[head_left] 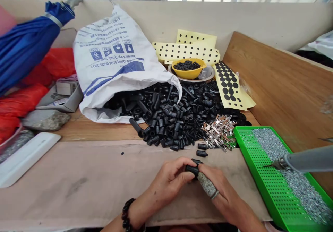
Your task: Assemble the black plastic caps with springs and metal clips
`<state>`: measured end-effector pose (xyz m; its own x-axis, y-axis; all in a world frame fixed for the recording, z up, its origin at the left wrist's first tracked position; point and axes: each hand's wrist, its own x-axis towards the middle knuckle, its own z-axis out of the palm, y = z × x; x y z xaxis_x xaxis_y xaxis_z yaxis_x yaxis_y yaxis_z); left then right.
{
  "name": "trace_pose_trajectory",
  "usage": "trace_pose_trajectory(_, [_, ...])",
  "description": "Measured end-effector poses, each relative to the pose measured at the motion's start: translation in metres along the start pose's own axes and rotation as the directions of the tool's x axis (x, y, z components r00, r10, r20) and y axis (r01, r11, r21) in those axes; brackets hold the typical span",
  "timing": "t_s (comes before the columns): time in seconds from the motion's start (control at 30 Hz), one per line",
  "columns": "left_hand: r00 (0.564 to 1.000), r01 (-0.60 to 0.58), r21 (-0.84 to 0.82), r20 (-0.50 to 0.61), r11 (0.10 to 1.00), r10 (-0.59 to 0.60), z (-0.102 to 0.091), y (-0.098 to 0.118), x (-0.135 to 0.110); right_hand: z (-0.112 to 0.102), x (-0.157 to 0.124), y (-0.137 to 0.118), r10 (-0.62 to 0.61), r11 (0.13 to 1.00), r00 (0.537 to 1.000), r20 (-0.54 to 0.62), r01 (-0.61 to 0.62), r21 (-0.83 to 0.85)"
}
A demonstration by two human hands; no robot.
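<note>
My left hand [173, 178] pinches a short black plastic sleeve [191, 170] between thumb and fingers, just above the near part of the table. Closed against the same sleeve from the other side is my right hand [221, 187], which wears a speckled fabric finger cover [206, 185]. Another dark piece [197, 161] shows right behind the sleeve; whether the two are joined I cannot tell. Two similar black sleeves, one of them the nearer sleeve [201, 153], lie just beyond my fingers. Past them spreads a heap of black plastic parts [166, 124] beside a pile of metal clips [220, 129].
A white woven sack [122, 58] spills parts at the back. A yellow bowl [188, 73] holds small black pieces. A green tray [247, 162] of screws stands at right, with an electric screwdriver [307, 161] above it. Left are a white case [28, 159] and a stone [47, 119].
</note>
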<state>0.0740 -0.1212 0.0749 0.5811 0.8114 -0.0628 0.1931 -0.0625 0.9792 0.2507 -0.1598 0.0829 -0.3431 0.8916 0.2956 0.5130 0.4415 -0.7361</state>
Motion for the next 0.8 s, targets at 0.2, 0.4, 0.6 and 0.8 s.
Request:
trace_pose_trajectory(0.2, [0.992,-0.123,0.181,0.045,0.976,0.117,-0.005,0.007,-0.002,0.002,-0.003,0.001,-0.018,0.998,1.000,-0.008,0.018,0.067])
trace_pose_trajectory(0.4, [0.937,-0.342,0.274,0.026,0.899,0.349,-0.002,0.000,-0.004,0.004,-0.014,0.009,0.146,0.986,0.989,0.036,-0.148,0.081])
trace_pose_trajectory(0.6, [0.915,-0.391,0.446,0.091,0.805,0.394,-0.003,-0.009,0.003,0.003,-0.003,0.008,0.149,0.986,0.982,0.117,-0.156,0.059])
trace_pose_trajectory(0.8, [0.956,-0.268,0.419,0.002,0.867,0.294,-0.007,-0.016,0.002,0.006,0.000,0.011,0.208,0.974,0.964,0.164,-0.190,-0.124])
